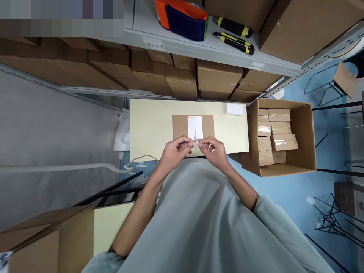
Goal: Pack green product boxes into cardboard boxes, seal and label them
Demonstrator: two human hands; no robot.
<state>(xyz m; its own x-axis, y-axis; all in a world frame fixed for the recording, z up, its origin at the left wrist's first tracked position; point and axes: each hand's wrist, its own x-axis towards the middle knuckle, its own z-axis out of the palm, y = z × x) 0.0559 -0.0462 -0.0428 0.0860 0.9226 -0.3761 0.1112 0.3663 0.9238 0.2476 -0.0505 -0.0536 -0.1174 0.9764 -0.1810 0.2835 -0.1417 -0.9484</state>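
Left carton: one brown carton [34, 239] at my lower left, flaps raised; I cannot tell its contents.
Tabletop, left part: pale yellow surface runs from the left edge of the tabletop [150, 129] to the cardboard.
Left hand: my left hand [178, 151], over the near edge, pinches a thin white piece [195, 139] between thumb and fingers.
Cardboard: one brown cardboard piece [179, 127] near the middle of the tabletop, with one white card [191, 127] on top.
Right hand: my right hand [212, 152] pinches that same thin white piece from its other side, just above the near edge.
Tabletop, right part: yellow surface between cardboard and right edge; one white pack [234, 109] lies at the far right corner.
Right carton: an open carton [303, 140] just beside the right edge; I count eight taped parcels [281, 128] along its left side, with room on its right.
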